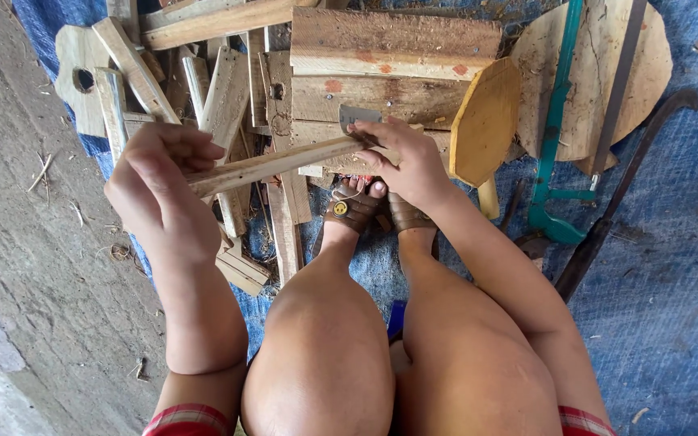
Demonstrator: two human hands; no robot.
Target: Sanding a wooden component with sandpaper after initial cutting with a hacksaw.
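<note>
Wooden strip [284,164] runs nearly level across the middle of the frame, gripped at both ends: the left hand [159,190] is clenched around its lower left end, and the right hand [405,161] grasps its right end together with a small grey metal blade [357,115] pressed against the wood. Behind it, in the upper middle, lies a pile of wood offcuts [381,64] on a blue tarp [664,266]. A yellow octagonal board [486,121] leans just right of the right hand, and a green-framed saw [555,145] lies at the upper right. Brown sandals [353,211] show below the strip.
</note>
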